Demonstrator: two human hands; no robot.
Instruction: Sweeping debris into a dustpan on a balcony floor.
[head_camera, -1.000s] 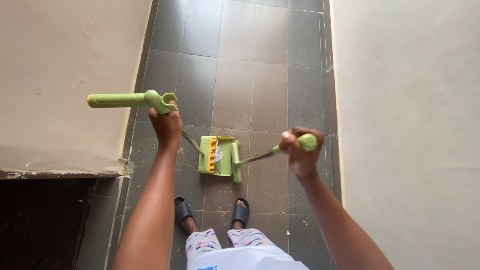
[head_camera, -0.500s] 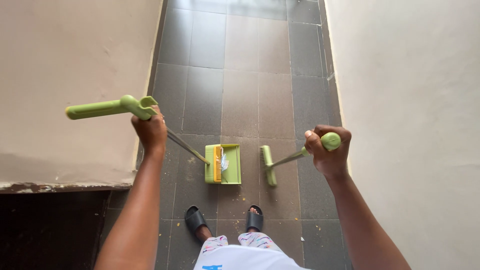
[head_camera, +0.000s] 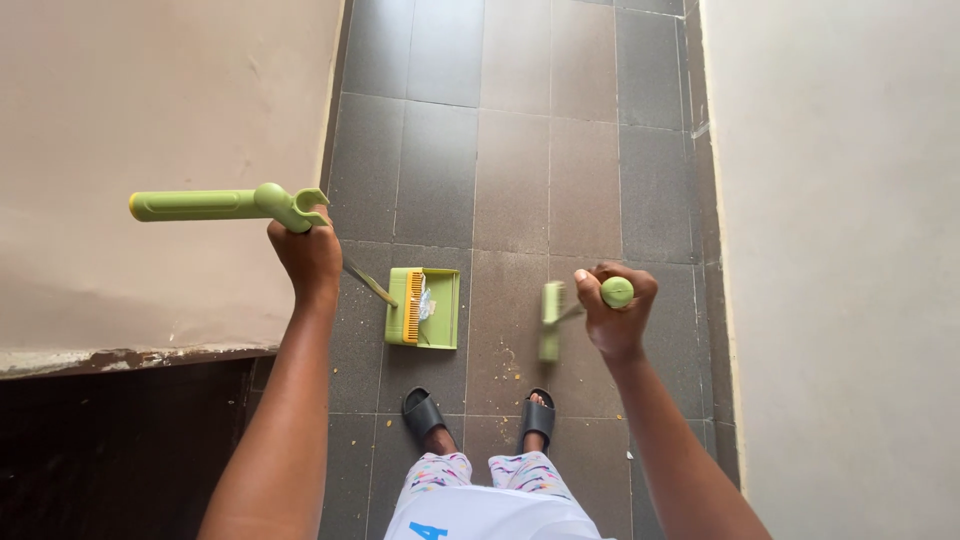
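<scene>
Grey tiled floor (head_camera: 520, 150); crumbs (head_camera: 512, 362)

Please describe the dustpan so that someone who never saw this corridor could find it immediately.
On the grey tiled floor between two pale walls, look just ahead of the black sandals. The dustpan is the flat green tray holding scraps; unlike the narrow green broom beside it, it has a yellow comb.

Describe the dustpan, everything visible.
The dustpan is light green, looks like plastic, a rectangular tray lying flat on the grey tiled floor, just ahead of the person's sandalled feet. A yellow comb strip runs along its left edge, and pale scraps lie inside. A thin metal pole slants up from that edge to a green handle with a clip, gripped by the left hand. Its open side faces right, towards the broom head, which stands apart from it.
</scene>
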